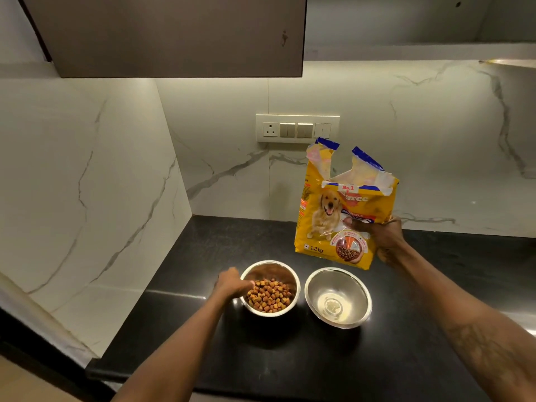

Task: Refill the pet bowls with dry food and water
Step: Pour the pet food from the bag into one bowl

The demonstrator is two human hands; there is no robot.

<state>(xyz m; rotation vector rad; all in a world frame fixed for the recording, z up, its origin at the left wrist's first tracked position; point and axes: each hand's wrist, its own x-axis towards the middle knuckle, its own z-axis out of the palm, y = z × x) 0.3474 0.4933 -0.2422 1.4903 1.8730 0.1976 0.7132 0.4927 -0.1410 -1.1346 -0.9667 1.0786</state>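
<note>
Two steel bowls stand side by side on the black counter (pixel 261 358). The left bowl (pixel 287 271) holds a heap of brown kibble (pixel 269 295). My left hand (pixel 232 284) grips that bowl's left rim, thumb over the edge. The right bowl (pixel 338 297) is empty apart from a shiny bottom. Behind it my right hand (pixel 383 237) holds an upright yellow dog-food bag (pixel 333 221) by its right side, thumb across the front. The bag's top is torn open and its bottom hangs just above the counter.
A marble wall runs along the back and the left, meeting in a corner. A switch plate (pixel 297 129) with a socket sits on the back wall above the bag. A dark cabinet (pixel 174 33) hangs overhead. The counter's front edge lies near my forearms.
</note>
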